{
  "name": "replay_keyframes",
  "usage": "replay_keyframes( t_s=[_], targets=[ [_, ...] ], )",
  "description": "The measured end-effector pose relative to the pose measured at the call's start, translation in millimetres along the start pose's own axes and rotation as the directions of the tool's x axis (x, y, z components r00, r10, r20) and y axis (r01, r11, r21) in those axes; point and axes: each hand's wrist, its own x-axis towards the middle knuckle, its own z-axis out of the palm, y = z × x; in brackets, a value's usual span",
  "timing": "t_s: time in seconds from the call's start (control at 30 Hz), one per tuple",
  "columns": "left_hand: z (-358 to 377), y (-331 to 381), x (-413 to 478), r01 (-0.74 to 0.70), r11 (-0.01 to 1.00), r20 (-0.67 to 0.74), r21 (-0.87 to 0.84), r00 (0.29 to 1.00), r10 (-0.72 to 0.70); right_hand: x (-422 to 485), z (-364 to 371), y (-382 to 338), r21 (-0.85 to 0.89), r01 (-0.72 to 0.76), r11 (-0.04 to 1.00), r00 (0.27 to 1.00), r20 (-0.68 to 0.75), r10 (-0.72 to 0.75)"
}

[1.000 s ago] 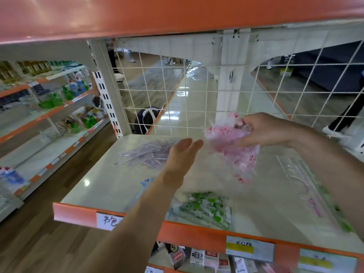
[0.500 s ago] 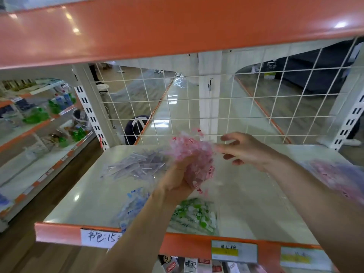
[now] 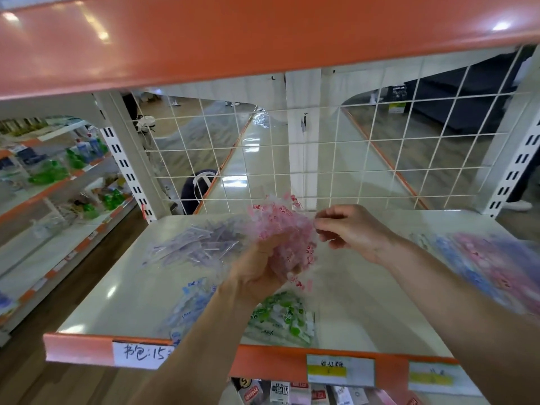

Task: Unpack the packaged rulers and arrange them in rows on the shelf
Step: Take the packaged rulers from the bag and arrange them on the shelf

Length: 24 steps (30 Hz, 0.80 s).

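Observation:
My left hand grips a crumpled clear bag with pink print from below, above the white shelf. My right hand pinches the bag's right edge with curled fingers. On the shelf lie a pile of clear purple-tinted packets at the back left, a blue-printed packet at the front left, a green-printed packet at the front middle, and blurred pink and blue packaged rulers at the right.
An orange shelf edge hangs overhead and another with price labels runs along the front. A white wire grid closes the back. Boxes sit on the shelf below. Stocked shelves stand at the left.
The pink bag passed from my right hand into my left hand's grip. My right hand moved off and now pinches its right edge. The view shifted, showing the packets at the right.

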Motion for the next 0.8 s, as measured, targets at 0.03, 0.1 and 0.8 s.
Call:
replay_keyframes(
  t_s=[0.03,0.1,0.8],
  targets=[
    [-2,2,0,0.003,1.0,-0.02,-0.002,1.0,-0.003,-1,2,-2,0.041,-0.012,0.999,1.0,0.002,0.012],
    [-11,10,2,-0.043,0.997,-0.065,-0.059,0.997,0.04,-7,5,-6,0.033,-0.067,0.997,0.997,0.036,0.066],
    [-101,109,-88,-0.277,0.957,-0.305,-0.09,0.922,0.238,64,156,-17,-0.684,0.151,0.713,0.954,0.29,0.077]
  ],
)
